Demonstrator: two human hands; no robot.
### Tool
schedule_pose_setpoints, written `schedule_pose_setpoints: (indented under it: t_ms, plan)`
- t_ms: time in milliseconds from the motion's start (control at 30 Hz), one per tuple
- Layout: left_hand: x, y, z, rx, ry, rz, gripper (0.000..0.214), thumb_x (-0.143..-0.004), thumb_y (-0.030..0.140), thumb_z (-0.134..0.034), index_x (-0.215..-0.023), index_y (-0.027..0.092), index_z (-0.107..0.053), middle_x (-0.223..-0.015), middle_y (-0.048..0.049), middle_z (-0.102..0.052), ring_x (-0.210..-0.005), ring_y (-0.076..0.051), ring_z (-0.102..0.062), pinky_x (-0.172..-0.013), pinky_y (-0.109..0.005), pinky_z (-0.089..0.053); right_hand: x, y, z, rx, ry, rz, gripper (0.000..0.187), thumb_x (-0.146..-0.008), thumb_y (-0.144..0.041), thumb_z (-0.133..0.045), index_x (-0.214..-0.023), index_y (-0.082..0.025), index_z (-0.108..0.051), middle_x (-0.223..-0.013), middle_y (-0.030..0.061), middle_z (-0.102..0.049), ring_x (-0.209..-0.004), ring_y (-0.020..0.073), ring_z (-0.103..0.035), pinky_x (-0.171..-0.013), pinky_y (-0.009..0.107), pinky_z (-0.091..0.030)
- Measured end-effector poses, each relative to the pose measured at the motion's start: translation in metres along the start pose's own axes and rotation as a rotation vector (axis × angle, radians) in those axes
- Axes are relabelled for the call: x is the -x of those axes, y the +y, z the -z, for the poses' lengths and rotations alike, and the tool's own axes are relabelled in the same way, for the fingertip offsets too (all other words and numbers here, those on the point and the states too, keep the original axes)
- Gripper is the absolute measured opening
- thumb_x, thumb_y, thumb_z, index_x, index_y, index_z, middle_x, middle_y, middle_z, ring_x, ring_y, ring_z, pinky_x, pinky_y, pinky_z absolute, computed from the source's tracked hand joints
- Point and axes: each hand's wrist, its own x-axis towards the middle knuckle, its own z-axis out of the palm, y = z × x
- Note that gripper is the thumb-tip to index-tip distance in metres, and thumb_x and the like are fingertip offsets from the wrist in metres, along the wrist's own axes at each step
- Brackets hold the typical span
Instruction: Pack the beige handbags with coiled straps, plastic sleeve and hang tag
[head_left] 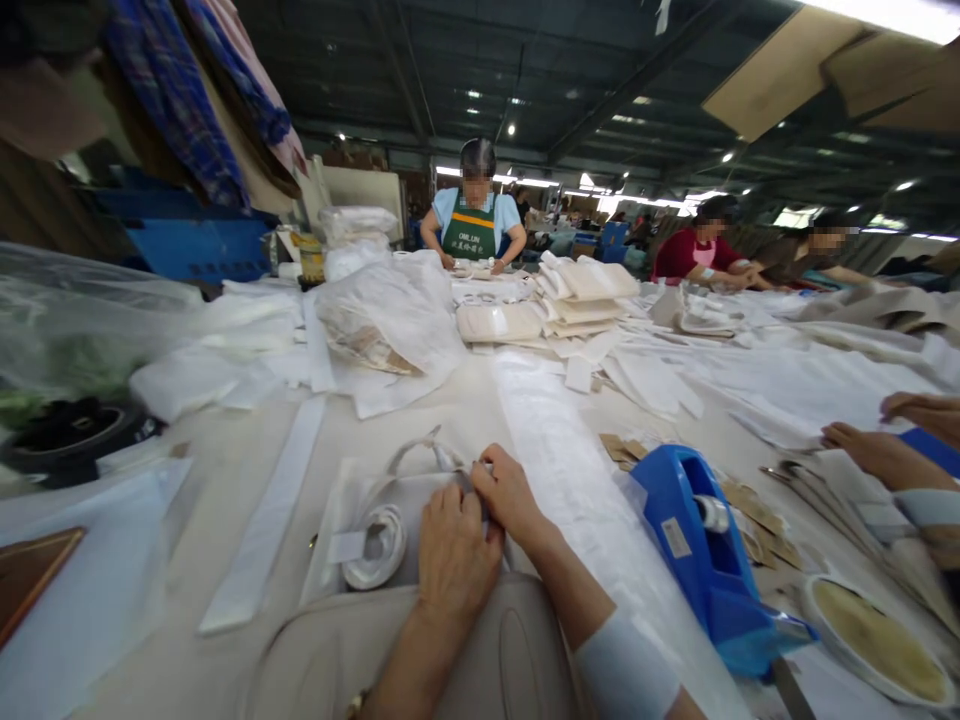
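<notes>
A beige handbag (420,650) lies at the front edge of the table, right below my hands. My left hand (459,550) is closed, its fingers curled down beyond the bag's top edge. Close against it, my right hand (512,495) has thumb and fingers pinched together. Whatever is between their fingers is hidden. A thin pale strap (409,450) loops up on the far side of the fingers. To the left, a coiled white strap (379,548) with a white tag rests on a whitish sheet.
A long strip of white wrap (562,470) runs along the table at right. Beyond it stand a blue tape dispenser (697,550) and a round tub (874,635). A co-worker's hands (885,450) are at far right. Stacked beige pieces (589,280) and a plastic-wrapped bundle (390,320) lie ahead.
</notes>
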Motion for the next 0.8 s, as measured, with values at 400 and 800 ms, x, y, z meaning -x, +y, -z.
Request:
schedule_pose_setpoints:
  t_ms: [400,800]
  plan:
    - [0.004,-0.008,-0.008,0.178,0.135,0.083,0.008,-0.077,0.020,-0.052,-0.084,0.017,-0.052,-0.080,-0.0067,-0.057,-0.079,-0.026,-0.054,-0.070,-0.041,-0.047,0.026,-0.005,0.014,0.081,0.080,0.069,0.021,-0.085,-0.034,-0.047,-0.097,-0.018,-0.054,-0.092,0.0088,-0.060,-0.080,0.0209,-0.055,-0.073,0.033,-0.042]
    - [-0.038,-0.058,0.013,-0.296,-0.178,-0.200,0.033,-0.085,0.011,-0.026,-0.073,0.016,-0.056,-0.071,-0.0114,-0.060,-0.071,-0.029,-0.058,-0.061,-0.037,-0.042,0.127,0.030,-0.048,0.605,0.559,0.719,0.014,-0.085,-0.025,-0.049,-0.088,-0.018,-0.061,-0.076,0.0061,-0.061,-0.070,0.0204,-0.052,-0.068,0.037,-0.039]
